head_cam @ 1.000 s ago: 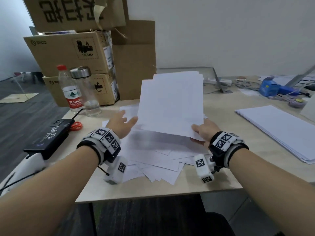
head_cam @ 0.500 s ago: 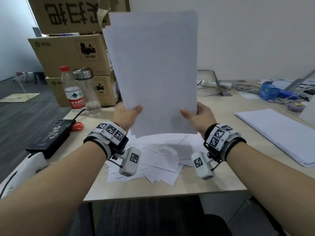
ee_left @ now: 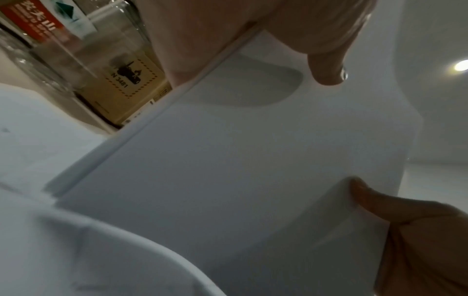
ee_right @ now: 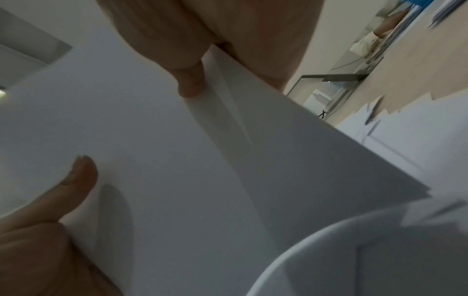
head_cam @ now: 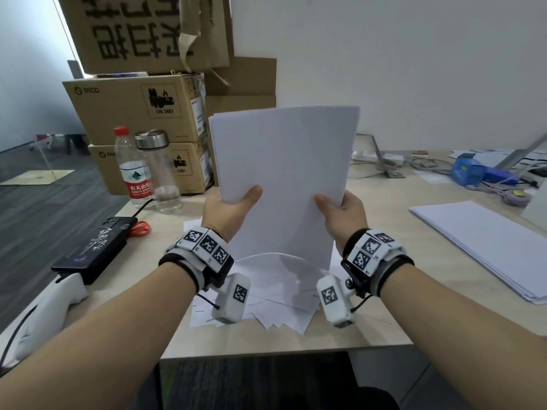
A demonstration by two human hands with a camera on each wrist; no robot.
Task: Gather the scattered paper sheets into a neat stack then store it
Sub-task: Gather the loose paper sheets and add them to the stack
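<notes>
Cardboard boxes (head_cam: 139, 113) stack at the table's (head_cam: 370, 329) far left, a red-capped bottle (head_cam: 133, 170) and a steel-lidded flask (head_cam: 159, 170) before them; a blue box (head_cam: 469, 172) sits far right.

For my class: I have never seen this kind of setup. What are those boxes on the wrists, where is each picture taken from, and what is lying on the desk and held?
No machine here: a person works bare-handed, wearing marker-patterned wristbands with small cameras. One picture comes from a head camera; the close, blurry two look along each wrist. The left hand and right hand grip an upright bundle of white paper sheets. More loose white sheets lie scattered on the pale wooden desk, with a neat white paper stack at right.
</notes>
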